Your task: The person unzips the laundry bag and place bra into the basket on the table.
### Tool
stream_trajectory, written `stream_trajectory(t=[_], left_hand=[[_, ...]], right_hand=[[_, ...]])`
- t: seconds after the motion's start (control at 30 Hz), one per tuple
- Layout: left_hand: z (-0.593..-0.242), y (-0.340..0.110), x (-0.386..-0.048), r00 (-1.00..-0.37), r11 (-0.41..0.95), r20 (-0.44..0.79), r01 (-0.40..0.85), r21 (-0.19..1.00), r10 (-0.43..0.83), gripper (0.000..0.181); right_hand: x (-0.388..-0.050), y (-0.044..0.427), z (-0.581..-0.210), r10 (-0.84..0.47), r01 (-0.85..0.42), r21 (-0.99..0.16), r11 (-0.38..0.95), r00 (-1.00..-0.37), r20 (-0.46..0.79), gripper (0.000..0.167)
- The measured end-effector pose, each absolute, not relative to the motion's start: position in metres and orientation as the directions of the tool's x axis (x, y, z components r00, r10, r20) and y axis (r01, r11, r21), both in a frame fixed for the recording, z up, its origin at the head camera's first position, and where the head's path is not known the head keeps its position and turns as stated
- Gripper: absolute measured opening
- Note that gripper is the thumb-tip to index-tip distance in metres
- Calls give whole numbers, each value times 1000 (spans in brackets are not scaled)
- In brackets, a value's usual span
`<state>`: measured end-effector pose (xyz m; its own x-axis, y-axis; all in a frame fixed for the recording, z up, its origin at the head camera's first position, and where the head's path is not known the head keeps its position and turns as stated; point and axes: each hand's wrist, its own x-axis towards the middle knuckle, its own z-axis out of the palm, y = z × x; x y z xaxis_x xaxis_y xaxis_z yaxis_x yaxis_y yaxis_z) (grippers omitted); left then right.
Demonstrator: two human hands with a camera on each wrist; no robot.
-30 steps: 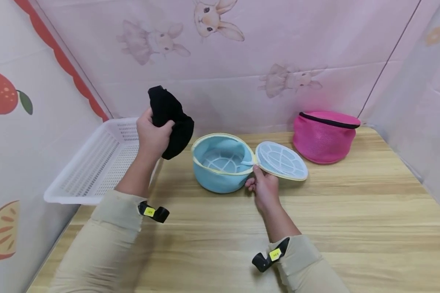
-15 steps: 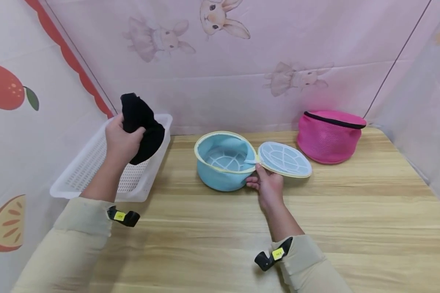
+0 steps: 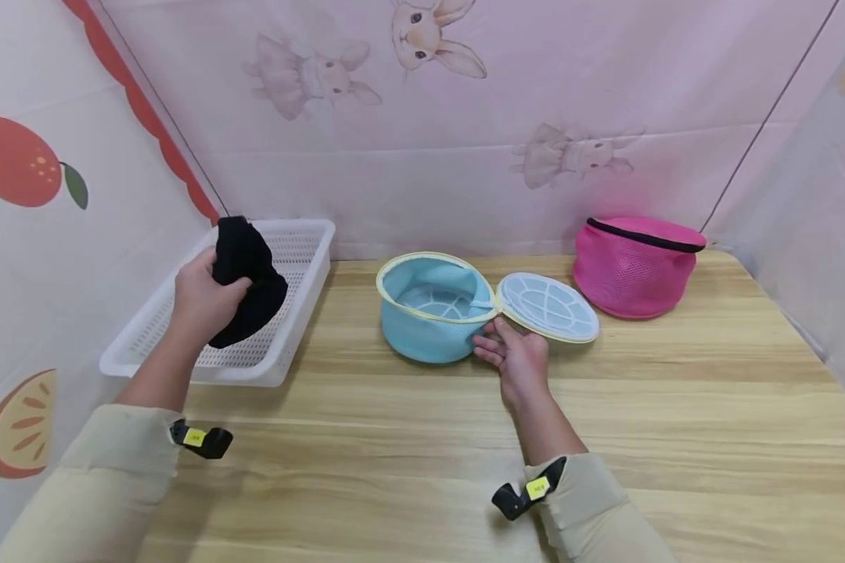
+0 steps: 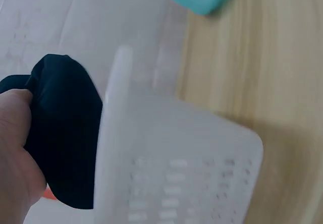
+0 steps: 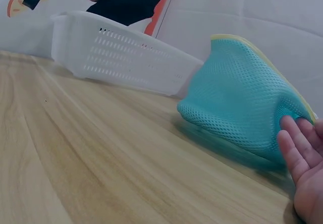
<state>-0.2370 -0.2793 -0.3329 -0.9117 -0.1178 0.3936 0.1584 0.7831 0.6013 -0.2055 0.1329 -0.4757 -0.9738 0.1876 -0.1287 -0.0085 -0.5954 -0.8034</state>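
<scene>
Over the white basket (image 3: 299, 313), my left hand (image 3: 207, 301) grips a black cloth item (image 3: 249, 289); the left wrist view shows the cloth (image 4: 65, 133) beside the basket wall (image 4: 176, 133). The blue mesh bag (image 3: 433, 336) stands unzipped at the middle, its round lid (image 3: 548, 305) folded out to the right. At the joint of bag and lid, my right hand (image 3: 521, 363) has its thumb on the rim and its fingers against the bag's side. In the right wrist view those fingers (image 5: 300, 148) touch the blue mesh (image 5: 242, 98).
A closed pink mesh bag (image 3: 630, 274) with a black zip band stands at the back right of the wooden table (image 3: 408, 453). A pink curtain printed with rabbits (image 3: 422, 188) hangs behind, and printed sheets flank both sides.
My left hand has carried the black cloth left and down, from beside the blue bag to over the white basket. The right hand has stayed at the bag's rim.
</scene>
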Motion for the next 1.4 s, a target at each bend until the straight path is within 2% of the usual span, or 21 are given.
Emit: stream_trajectory(t=[0.17, 0.37, 0.6, 0.67, 0.8, 0.97, 1.07, 1.2, 1.4], left_hand=[[-344, -293, -234, -941, 856, 337, 191, 481, 21, 27], [-358, -304, -237, -962, 888, 226, 236, 395, 156, 31], [-370, -309, -241, -960, 924, -51, 249, 289, 274, 51], [-374, -310, -242, -951, 929, -99, 258, 266, 293, 49], [-378, -310, -244, -946, 937, -142, 252, 243, 292, 47], [-378, -309, -248, -954, 953, -190, 184, 241, 232, 75], [-380, -310, -251, -963, 953, -183, 145, 265, 198, 86], [-382, -311, -255, -970, 955, -165, 132, 265, 180, 94], [-383, -311, -254, -958, 969, -242, 99, 225, 154, 99]], right_hand=[[-206, 131, -476, 180, 5, -823, -568, -975, -130, 20], [-205, 129, -475, 185, 65, -888, -455, -969, -165, 26], [-203, 131, -472, 113, 111, -897, -427, -978, -175, 46], [-204, 132, -472, 99, 109, -899, -425, -981, -166, 49], [-204, 132, -473, 97, 84, -905, -416, -986, -136, 51], [-204, 131, -474, 114, 52, -904, -424, -987, -111, 43], [-203, 131, -475, 120, 40, -903, -427, -988, -101, 40], [-203, 131, -475, 127, 23, -900, -435, -988, -87, 38], [-203, 130, -474, 132, 24, -894, -447, -987, -92, 28]])
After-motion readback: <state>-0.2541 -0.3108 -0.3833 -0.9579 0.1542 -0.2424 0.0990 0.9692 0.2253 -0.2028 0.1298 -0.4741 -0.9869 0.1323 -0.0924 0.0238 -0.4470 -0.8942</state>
